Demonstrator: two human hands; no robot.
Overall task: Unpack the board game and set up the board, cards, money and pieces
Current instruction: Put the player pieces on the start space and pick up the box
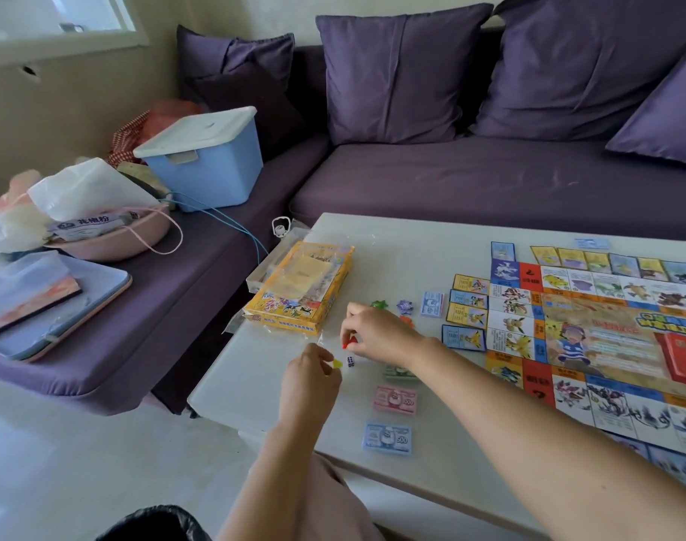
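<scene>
From the head view, we have both hands low over the left part of the desk. Our right grip is pressed together on a small red piece, thumb and forefinger pinching it just above the surface. Our left grip, at 7 o'clock from the right, pinches a yellow piece the same way. A die lies on the desk between the two, just beside the yellow piece.

The board is spread out at 3 o'clock from both grips, its long axis running away to the right past the frame edge. Cards line its left side. We judge the pieces go there next, and the right grip is the nearer one.

On the way lie star-shaped pieces, green and purple, at 1 o'clock of the right grip. Money stacks sit at 5 o'clock: pink and blue. A greenish stack is half hidden under our right forearm.

The game box rests at 10 o'clock, near the desk's left edge. The bare desk lies mainly at 9 o'clock of the left grip, so a low sweep rightward could scatter the stars; lifting over them looks safer.
</scene>
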